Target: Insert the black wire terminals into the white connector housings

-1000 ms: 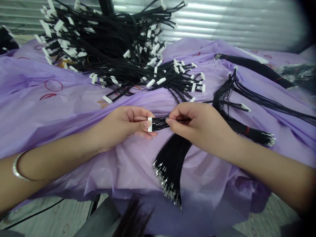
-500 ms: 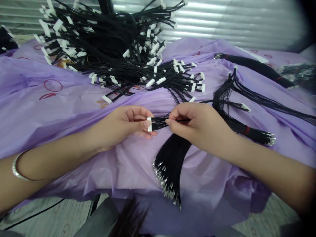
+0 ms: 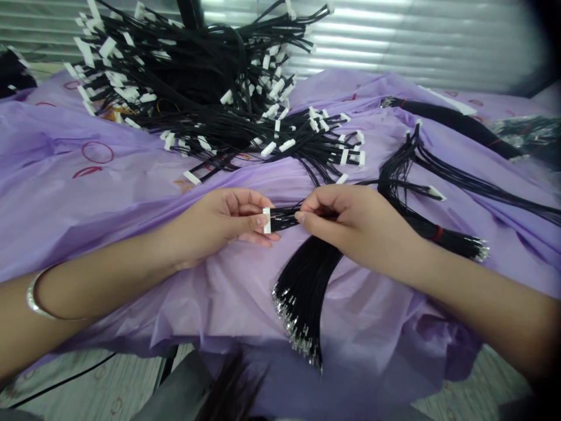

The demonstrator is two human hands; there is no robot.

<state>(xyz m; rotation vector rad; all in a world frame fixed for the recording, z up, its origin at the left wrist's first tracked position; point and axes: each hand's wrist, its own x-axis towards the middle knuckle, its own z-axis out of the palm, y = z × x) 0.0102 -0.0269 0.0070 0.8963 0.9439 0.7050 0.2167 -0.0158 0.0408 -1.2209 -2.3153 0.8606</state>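
Observation:
Between thumb and fingers, my left hand (image 3: pixel 234 219) pinches a white plastic connector (image 3: pixel 267 221). A row of black wires (image 3: pixel 283 218) runs out of its right side. My right hand (image 3: pixel 346 219) is closed, thumb against forefinger, on a black wire a short way right of the connector; the wire's tip is too small to make out. Just below my right hand, a fanned bundle of black wires (image 3: pixel 302 292) with bare metal terminals hangs toward the table's front edge.
A large heap of black wire harnesses (image 3: pixel 197 76) with white connectors stands at the back. To the right lies a wire bundle (image 3: pixel 456 238) tied with a red band. Purple sheeting (image 3: pixel 144 204) covers the table, with a red rubber band (image 3: pixel 97 152) on it at left.
Both hands keep their grips and barely move. The whole view shifts slightly, with things appearing a little further right and lower.

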